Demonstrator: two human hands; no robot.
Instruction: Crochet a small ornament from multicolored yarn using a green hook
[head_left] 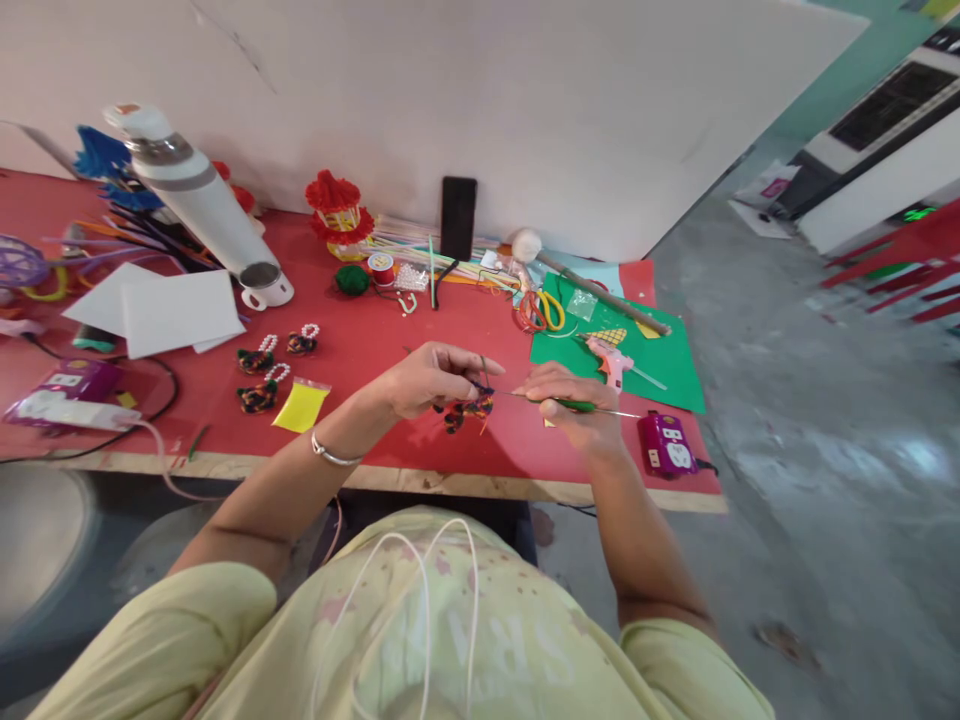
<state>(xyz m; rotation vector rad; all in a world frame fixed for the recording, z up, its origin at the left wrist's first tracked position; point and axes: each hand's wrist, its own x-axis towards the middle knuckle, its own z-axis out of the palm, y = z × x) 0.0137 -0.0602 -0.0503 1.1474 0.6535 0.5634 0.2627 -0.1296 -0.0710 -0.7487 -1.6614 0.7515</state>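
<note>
Near the table's front edge, my left hand (433, 380) pinches a small dark multicoloured crocheted piece (469, 408), which hangs below the fingers. A strand of dark yarn loops up at the left index finger. My right hand (571, 400) is closed around a crochet hook (581, 406) with a green grip. The hook's thin metal shaft points left and its tip reaches the crocheted piece, where the exact contact is too small to tell.
On the red table (360, 340) lie three crocheted pieces with bead loops (259, 397), a yellow packet (301, 405), scissors (551, 311), a pink glue gun (610, 361) and a purple socket box (666, 445). A white bottle (196, 195) and phone (458, 218) are behind.
</note>
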